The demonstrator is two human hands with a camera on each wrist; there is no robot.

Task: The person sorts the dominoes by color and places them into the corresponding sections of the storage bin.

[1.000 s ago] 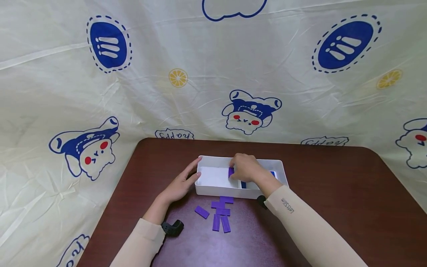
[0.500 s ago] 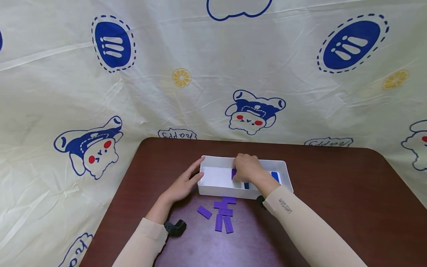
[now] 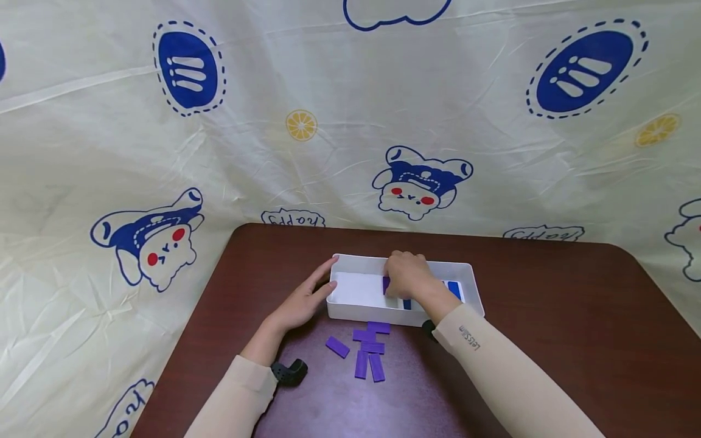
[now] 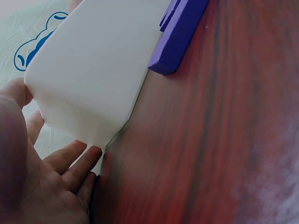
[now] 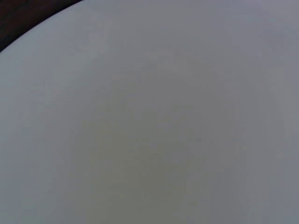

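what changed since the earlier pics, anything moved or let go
Very little: the right sleeve has shifted slightly left, showing more of the blue piece in the white box. Nothing was visibly let go. The right hand stays at a purple block inside, the left hand stays against the box's left end, and the purple pieces on the table lie as before.

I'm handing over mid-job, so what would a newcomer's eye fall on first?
Probably the white tray on the brown table, with the right hand down inside it and the left hand against its left end. Next, the purple blocks in front of the tray. Behind the table, the pale sheet with its blue cartoon animals would also draw the eye.
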